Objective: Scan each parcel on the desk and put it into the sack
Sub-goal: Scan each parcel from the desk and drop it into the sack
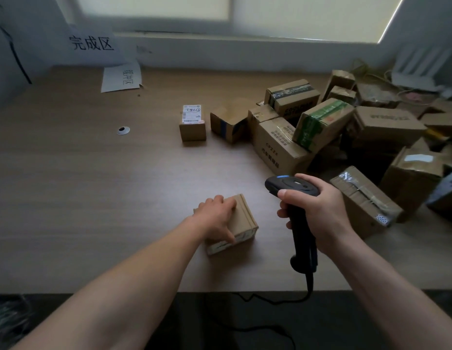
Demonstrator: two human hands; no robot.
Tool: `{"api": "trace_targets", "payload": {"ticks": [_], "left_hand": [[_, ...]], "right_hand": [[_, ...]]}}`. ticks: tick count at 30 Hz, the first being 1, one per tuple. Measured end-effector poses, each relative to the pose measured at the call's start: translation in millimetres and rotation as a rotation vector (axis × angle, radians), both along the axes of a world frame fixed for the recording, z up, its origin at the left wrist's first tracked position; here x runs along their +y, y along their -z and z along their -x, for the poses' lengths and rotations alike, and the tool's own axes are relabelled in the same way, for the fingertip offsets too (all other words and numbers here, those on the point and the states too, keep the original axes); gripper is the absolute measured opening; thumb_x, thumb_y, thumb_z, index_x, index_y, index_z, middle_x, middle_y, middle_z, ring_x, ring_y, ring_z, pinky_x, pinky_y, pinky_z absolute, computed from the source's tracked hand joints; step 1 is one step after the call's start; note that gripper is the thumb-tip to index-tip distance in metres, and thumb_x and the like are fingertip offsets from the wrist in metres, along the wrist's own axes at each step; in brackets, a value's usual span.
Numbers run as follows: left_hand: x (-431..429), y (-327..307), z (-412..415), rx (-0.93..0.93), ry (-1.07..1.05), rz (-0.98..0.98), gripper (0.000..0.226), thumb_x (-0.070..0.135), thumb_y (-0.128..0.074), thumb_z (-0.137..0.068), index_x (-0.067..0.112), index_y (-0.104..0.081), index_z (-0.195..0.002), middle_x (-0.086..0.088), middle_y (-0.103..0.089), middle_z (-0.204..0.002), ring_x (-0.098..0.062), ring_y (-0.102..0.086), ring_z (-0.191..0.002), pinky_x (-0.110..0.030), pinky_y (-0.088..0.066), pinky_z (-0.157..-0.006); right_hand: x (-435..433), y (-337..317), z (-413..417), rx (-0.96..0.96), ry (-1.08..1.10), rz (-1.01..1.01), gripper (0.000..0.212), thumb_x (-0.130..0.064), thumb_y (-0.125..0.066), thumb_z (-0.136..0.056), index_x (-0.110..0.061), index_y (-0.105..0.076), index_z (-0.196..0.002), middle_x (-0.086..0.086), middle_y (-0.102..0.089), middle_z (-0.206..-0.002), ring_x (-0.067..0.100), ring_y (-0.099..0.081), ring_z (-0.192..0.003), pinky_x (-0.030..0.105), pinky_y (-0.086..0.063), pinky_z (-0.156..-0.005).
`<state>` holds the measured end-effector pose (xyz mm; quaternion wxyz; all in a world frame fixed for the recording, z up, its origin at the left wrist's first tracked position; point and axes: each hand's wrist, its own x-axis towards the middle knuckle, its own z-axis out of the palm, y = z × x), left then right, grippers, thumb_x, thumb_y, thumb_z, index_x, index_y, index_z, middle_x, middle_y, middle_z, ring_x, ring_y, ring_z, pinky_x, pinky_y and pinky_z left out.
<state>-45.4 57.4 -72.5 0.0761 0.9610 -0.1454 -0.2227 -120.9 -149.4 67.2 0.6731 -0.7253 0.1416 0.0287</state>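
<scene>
Near desk (93,198) front edge, left hand (216,214) fingers clamped on parcel (245,219), right hand (320,213) fingers round scanner (294,185) — open room leftward.

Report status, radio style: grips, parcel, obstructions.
Left grip holds small parcel on desk. Right grip holds scanner beside it. Sack out of view; nothing blocking parcel.
</scene>
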Motion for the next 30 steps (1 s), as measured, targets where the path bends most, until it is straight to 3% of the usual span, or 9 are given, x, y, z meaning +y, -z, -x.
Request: {"api": "trace_targets", "payload": {"ticks": [4, 7, 12, 18, 22, 24, 27, 30], "left_hand": [[-4.6, -13.4, -1.0, 0.059, 0.03, -0.156, 0.1, 0.039, -0.088, -0.063, 0.031, -0.029, -0.143, -0.01, -0.046, -0.131, -0.034, -0.052, -0.114, -0.051, -0.049, -0.095], [0.9, -11.7, 5.5, 0.038, -0.036, -0.101, 0.093, 0.034, -0.085, -0.065, 0.03, -0.029, -0.14, -0.011, -0.046, -0.127, -0.034, -0.053, -0.111, -0.045, -0.052, -0.088], [36.4, -28.3, 2.0, 0.047, -0.414, 0.33, 0.098, 0.036, -0.084, -0.062, 0.034, -0.023, -0.139, -0.006, -0.051, -0.122, -0.028, -0.059, -0.105, -0.042, -0.059, -0.086], [92.9, -86.8, 3.3, 0.023, -0.666, 0.841, 0.104, 0.02, -0.09, -0.069, 0.034, -0.021, -0.145, -0.001, -0.045, -0.136, -0.026, -0.051, -0.123, -0.048, -0.056, -0.095], [137.9, -118.9, 9.8, -0.06, -0.754, 0.995, 0.113, 0.036, -0.093, -0.041, 0.05, -0.026, -0.131, -0.007, -0.053, -0.135, -0.032, -0.058, -0.119, -0.057, -0.059, -0.084], [161.4, -132.1, 14.8, -0.093, -0.774, 1.046, 0.114, 0.035, -0.092, -0.039, 0.052, -0.026, -0.13, -0.011, -0.055, -0.133, -0.034, -0.06, -0.116, -0.058, -0.06, -0.082], [190.5, -162.6, 33.4, -0.115, -0.793, 1.098, 0.115, 0.026, -0.092, -0.047, 0.05, -0.022, -0.135, -0.015, -0.052, -0.133, -0.038, -0.059, -0.117, -0.055, -0.061, -0.08], [221.9, -177.4, 46.7, -0.133, -0.782, 1.139, 0.108, 0.007, -0.087, -0.07, 0.04, -0.017, -0.145, -0.019, -0.048, -0.136, -0.037, -0.057, -0.117, -0.042, -0.062, -0.072]], "right_hand": [[-1.5, 1.9, 0.7, 0.006, -0.01, -0.005, 0.063, -0.011, -0.081, -0.079, -0.018, -0.053, -0.134, 0.021, -0.071, -0.088, 0.031, -0.072, -0.07, 0.042, -0.055, -0.061], [3.5, -1.8, 1.4, -0.003, -0.025, -0.009, 0.064, -0.011, -0.081, -0.078, -0.016, -0.053, -0.136, 0.02, -0.071, -0.089, 0.031, -0.072, -0.07, 0.042, -0.055, -0.062], [13.2, -16.0, 0.7, -0.042, -0.059, -0.008, 0.065, -0.011, -0.081, -0.079, -0.015, -0.053, -0.137, 0.019, -0.072, -0.088, 0.034, -0.073, -0.073, 0.042, -0.056, -0.062], [55.3, -44.4, -2.2, -0.125, -0.133, -0.04, 0.065, -0.013, -0.081, -0.079, -0.014, -0.053, -0.137, 0.019, -0.072, -0.089, 0.032, -0.072, -0.073, 0.04, -0.056, -0.063], [98.3, -73.4, 1.1, -0.196, -0.201, -0.065, 0.056, -0.012, -0.08, -0.08, -0.015, -0.057, -0.131, 0.019, -0.071, -0.086, 0.031, -0.071, -0.07, 0.039, -0.056, -0.061], [121.4, -88.9, 6.0, -0.224, -0.235, -0.098, 0.045, -0.009, -0.078, -0.081, -0.018, -0.06, -0.121, 0.018, -0.071, -0.081, 0.029, -0.068, -0.065, 0.039, -0.054, -0.059], [153.5, -106.5, 14.1, -0.269, -0.3, -0.132, 0.031, -0.005, -0.077, -0.08, -0.025, -0.063, -0.099, 0.019, -0.068, -0.077, 0.031, -0.065, -0.063, 0.041, -0.051, -0.058], [180.9, -117.8, 22.1, -0.303, -0.35, -0.137, 0.031, -0.004, -0.077, -0.08, -0.025, -0.064, -0.098, 0.025, -0.068, -0.08, 0.031, -0.064, -0.062, 0.039, -0.051, -0.056]]}}
